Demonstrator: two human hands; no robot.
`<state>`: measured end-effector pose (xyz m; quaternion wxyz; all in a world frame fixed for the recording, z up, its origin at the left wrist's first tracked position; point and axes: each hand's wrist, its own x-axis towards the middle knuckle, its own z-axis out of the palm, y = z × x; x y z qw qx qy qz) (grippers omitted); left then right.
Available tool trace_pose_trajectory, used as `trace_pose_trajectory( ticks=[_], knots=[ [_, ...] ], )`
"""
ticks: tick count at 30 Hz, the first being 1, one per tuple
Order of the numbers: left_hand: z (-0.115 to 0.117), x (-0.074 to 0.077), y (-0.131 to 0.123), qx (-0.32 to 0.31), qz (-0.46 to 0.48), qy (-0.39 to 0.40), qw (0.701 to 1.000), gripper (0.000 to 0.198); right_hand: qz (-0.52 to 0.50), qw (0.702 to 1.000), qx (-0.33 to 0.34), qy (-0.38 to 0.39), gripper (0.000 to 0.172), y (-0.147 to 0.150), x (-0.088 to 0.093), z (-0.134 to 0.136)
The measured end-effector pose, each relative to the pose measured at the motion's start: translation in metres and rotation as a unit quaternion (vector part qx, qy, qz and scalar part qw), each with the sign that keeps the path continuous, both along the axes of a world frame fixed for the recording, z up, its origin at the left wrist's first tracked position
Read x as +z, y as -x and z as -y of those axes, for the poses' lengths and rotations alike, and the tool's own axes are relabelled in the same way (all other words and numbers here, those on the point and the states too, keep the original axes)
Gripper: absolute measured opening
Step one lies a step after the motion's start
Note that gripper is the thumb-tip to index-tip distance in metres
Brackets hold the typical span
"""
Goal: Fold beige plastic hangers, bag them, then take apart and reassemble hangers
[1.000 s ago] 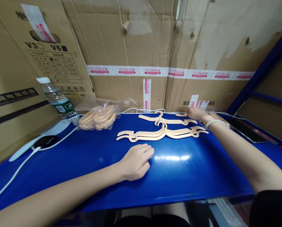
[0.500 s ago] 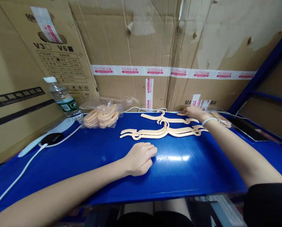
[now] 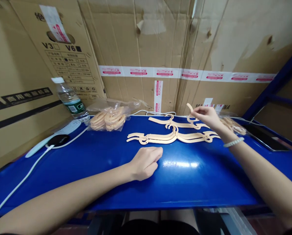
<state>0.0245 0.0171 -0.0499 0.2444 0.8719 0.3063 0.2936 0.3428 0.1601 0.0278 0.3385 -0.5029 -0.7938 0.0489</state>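
Note:
My left hand point(image 3: 146, 164) rests on the blue table point(image 3: 126, 195) as a loose fist, with nothing showing in it. Beyond it lie several beige folding clothes hangers point(image 3: 158, 137), unfolded and side by side with their hooks pointing away from me. Another unfolded hanger point(image 3: 159, 121) lies behind them. Between thumb and fingers, my right hand point(image 3: 207, 116) pinches a curved beige hanger piece point(image 3: 190, 107), raised above the right end of that back hanger. My fingers hide part of the piece.
Clear bags of folded beige hangers stand at the left point(image 3: 109, 119) and right point(image 3: 234, 125). A water bottle point(image 3: 72, 101), a pale blue hairbrush point(image 3: 53, 137), a black puck with a white cable point(image 3: 58, 140) and a phone point(image 3: 267, 138) lie around. Cardboard point(image 3: 141, 91) walls the back.
My right hand has come up and toward me from the back right of the table, now with the curved hanger piece showing in its fingers. The left fist stays in place.

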Motion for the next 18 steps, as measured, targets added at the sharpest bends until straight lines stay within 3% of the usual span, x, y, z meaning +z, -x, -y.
trace_pose_trajectory(
  ticks=[2,4,6,9,14,16,18],
  knots=[
    [-0.001,0.001,0.000,0.016,0.056,0.067,0.996,0.011,-0.114,0.989,0.062,0.069,0.037,0.016,-0.002,0.025],
    [-0.003,0.003,-0.003,0.035,0.124,0.157,0.979,0.004,-0.234,0.953,0.123,0.146,0.034,0.033,-0.005,0.048],
    [-0.005,0.005,-0.007,0.056,0.194,0.234,0.951,0.015,-0.266,0.924,0.173,0.214,0.033,0.051,-0.008,0.067],
    [-0.006,0.006,-0.012,0.072,0.256,0.284,0.921,0.034,-0.251,0.902,0.231,0.266,0.032,0.076,-0.016,0.088],
    [-0.004,0.006,-0.015,0.056,0.263,0.316,0.910,0.030,-0.237,0.900,0.253,0.264,0.029,0.096,-0.026,0.102],
    [-0.003,0.007,-0.014,0.059,0.285,0.327,0.899,0.032,-0.231,0.907,0.244,0.254,0.031,0.089,-0.026,0.094],
    [-0.003,0.006,-0.014,0.067,0.316,0.336,0.885,0.035,-0.197,0.933,0.219,0.208,0.036,0.073,-0.026,0.076]
  ],
)
